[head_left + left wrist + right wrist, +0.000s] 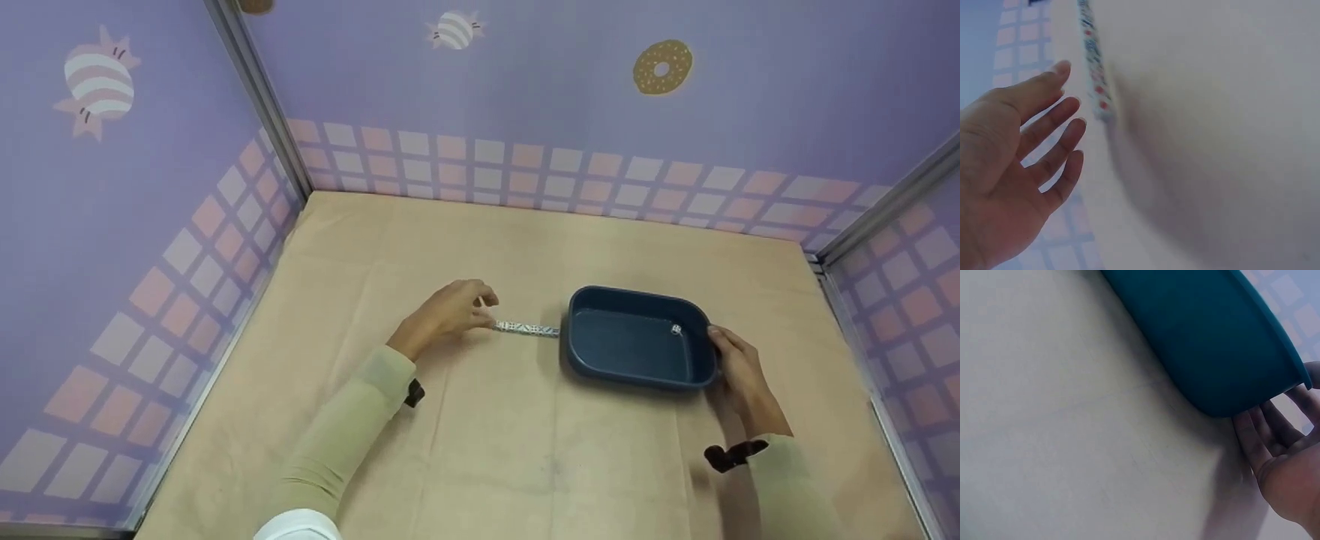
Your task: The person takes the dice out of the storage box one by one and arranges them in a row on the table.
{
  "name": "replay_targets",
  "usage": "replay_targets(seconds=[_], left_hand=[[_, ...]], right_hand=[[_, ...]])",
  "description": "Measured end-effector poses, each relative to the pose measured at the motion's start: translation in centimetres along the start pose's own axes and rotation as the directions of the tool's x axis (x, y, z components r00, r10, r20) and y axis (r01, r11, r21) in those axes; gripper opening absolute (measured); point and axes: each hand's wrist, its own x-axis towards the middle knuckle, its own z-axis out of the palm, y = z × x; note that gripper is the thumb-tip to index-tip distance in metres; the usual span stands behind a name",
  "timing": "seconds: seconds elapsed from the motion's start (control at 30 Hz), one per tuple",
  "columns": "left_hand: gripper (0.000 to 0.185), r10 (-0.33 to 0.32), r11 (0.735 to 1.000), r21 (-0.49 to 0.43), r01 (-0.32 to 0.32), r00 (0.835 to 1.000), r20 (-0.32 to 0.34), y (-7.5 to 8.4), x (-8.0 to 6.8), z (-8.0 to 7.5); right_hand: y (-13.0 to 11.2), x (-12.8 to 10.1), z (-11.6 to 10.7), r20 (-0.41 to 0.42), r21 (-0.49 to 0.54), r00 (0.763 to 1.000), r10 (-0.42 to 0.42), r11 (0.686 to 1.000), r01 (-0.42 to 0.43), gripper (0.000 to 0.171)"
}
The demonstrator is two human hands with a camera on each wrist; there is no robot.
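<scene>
Nearest the camera, two forearms in pale yellow-green sleeves reach forward over the tan paper-covered surface (525,450), each with a dark strap at the wrist.

The right hand (739,375) rests against the right end of a dark blue rectangular plastic tray with rounded corners (581,352). In the right wrist view its fingers (1252,439) lie fairly straight along the tray's outer wall, touching it just under the rim; whether the thumb hooks over the rim cannot be told.

The left hand (446,315) hovers just left of a narrow row of small white dice (526,328) laid end to end on the surface. In the head view the fingertips meet the left end of the row. In the left wrist view the fingers (1053,126) are spread and relaxed, gripping nothing, and the near end of the row (1098,84) lies just beside them; the picture is blurred, so actual contact cannot be confirmed there.

The row runs straight to the right and its far end sits at the tray's left wall. Inside the tray, near its far right corner, lies one small white die (676,329).

Beyond stand purple walls (525,90) with a pink-and-white tile pattern along the bottom, a printed doughnut (662,67) and striped sweets.
</scene>
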Motion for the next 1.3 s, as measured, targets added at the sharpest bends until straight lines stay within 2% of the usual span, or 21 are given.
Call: replay_targets(seconds=[0.1,0.2,0.27,0.4,0.57,0.67,0.8,0.93,1.1,1.2,1.3], left_hand=[[0.043,0.090,0.995,0.053,-0.087,0.994,-0.056,4.1,1.3,1.1],[0.043,0.170,0.983,0.090,-0.158,0.976,-0.134,8.1,3.0,3.0],[0.044,0.193,0.980,0.079,-0.182,0.966,-0.170,10.4,4.0,4.5],[0.048,0.195,0.981,0.041,-0.191,0.963,-0.188,14.2,6.3,7.6],[0.063,0.149,0.988,-0.022,-0.153,0.980,-0.130,17.5,9.5,11.4],[0.070,0.134,0.988,-0.073,-0.139,0.988,-0.076,18.7,11.2,13.5],[0.074,0.138,0.983,-0.121,-0.140,0.990,-0.029,19.7,13.2,15.6],[0.076,0.114,0.981,-0.161,-0.111,0.994,0.005,19.6,14.4,17.1],[0.078,0.073,0.979,-0.196,-0.065,0.997,0.034,19.1,15.2,18.3],[0.076,0.101,0.985,-0.149,-0.092,0.993,0.057,19.0,15.5,18.6],[0.067,0.134,0.991,-0.033,-0.132,0.987,0.090,19.2,15.8,19.0]], right_hand=[[-0.3,-0.3,0.0,-0.003,-0.003,1.000,-0.004,1.000,0.004,0.064],[-0.3,-0.1,-0.1,0.013,-0.027,1.000,-0.022,0.999,0.022,0.064],[-0.1,0.2,-0.2,0.024,-0.041,0.999,-0.035,0.999,0.036,0.066],[0.3,0.6,-0.6,0.022,-0.047,0.998,-0.052,0.998,0.053,0.071],[0.4,0.6,-1.1,0.001,-0.026,0.999,-0.043,0.999,0.043,0.070],[0.3,0.4,-1.0,-0.003,-0.021,1.000,-0.023,1.000,0.023,0.068],[-0.4,-0.3,-0.6,-0.004,-0.003,1.000,-0.006,1.000,0.006,0.065],[-1.2,-1.0,0.1,0.001,0.014,1.000,-0.005,1.000,0.005,0.065],[-1.0,-1.0,0.4,0.002,0.007,1.000,0.000,1.000,0.000,0.065],[-0.2,-0.6,0.0,0.015,-0.025,1.000,-0.011,1.000,0.011,0.067],[0.7,-0.2,-0.5,0.028,-0.044,0.999,-0.025,0.999,0.026,0.071]])
